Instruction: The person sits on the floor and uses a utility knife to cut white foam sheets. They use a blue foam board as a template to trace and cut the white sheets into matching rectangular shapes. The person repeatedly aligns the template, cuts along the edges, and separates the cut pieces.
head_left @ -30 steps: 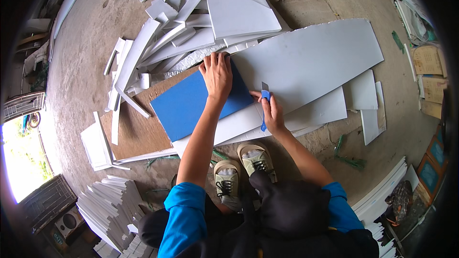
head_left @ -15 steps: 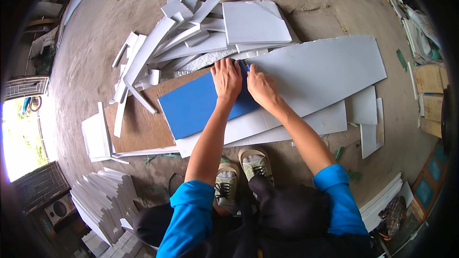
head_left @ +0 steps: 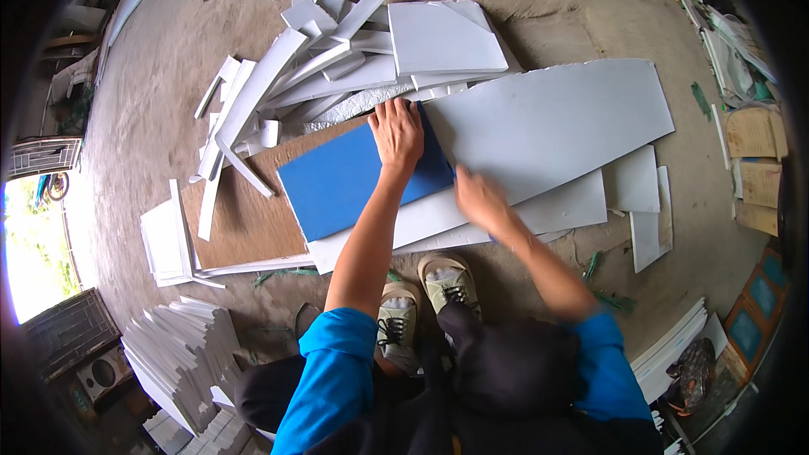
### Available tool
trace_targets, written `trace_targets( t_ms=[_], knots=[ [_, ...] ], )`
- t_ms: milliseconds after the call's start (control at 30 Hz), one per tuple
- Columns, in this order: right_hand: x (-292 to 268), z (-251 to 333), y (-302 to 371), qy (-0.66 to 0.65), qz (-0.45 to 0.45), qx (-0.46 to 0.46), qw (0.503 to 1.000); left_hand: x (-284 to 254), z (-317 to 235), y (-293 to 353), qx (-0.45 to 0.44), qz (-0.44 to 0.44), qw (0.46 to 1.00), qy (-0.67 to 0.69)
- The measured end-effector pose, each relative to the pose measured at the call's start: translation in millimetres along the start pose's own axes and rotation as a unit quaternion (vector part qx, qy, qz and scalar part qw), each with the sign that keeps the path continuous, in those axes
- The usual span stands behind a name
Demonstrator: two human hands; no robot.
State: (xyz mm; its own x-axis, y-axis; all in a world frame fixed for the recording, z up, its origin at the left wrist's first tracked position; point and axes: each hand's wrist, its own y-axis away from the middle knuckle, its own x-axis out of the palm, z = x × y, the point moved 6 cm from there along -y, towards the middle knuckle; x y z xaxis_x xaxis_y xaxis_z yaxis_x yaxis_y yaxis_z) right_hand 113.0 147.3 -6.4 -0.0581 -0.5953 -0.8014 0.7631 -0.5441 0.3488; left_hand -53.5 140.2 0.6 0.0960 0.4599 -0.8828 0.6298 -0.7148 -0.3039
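My left hand [head_left: 396, 136] presses down on the far right part of a blue rectangular board [head_left: 337, 190], fingers stretched toward its far edge. The board lies on a large white foam sheet [head_left: 556, 114]. Beside the board's right edge, near its close corner, my right hand [head_left: 482, 200] is closed and smeared by motion. It grips a slim blue tool that looks like a utility knife [head_left: 456, 173]; its blade cannot be made out. Below these lie another white sheet [head_left: 548, 206] and a brown wooden board [head_left: 240, 211].
White offcut strips [head_left: 261, 88] are heaped beyond the boards, beside a white panel [head_left: 442, 38]. Stacked white pieces [head_left: 181, 354] stand at lower left. Cardboard boxes [head_left: 752, 135] line the right side. My shoes [head_left: 447, 282] are close to the near sheet edge.
My right hand has moved toward me along the blue board's right edge, from its far end to its near corner, with the knife. My left hand stays in place.
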Motion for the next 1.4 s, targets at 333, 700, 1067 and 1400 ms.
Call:
trace_targets(
  t_ms=[333, 700, 1067, 1400],
  knots=[
    [-52, 20, 25, 0.012, -0.001, 0.008, 1.0, 0, 7, -3, -0.021, 0.02, 1.0, -0.006],
    [-38, 36, -78, 0.05, -0.124, -0.031, 0.99, 2, 7, -2, -0.011, -0.018, 0.999, 0.024],
    [-26, 24, -53, -0.014, 0.004, 0.033, 0.999, -3, 7, 0, -0.013, -0.027, 1.0, 0.002],
    [-6, -4, 61, 0.014, 0.113, 0.04, 0.993, 3, 4, -3, -0.024, -0.005, 1.0, -0.003]
  ],
)
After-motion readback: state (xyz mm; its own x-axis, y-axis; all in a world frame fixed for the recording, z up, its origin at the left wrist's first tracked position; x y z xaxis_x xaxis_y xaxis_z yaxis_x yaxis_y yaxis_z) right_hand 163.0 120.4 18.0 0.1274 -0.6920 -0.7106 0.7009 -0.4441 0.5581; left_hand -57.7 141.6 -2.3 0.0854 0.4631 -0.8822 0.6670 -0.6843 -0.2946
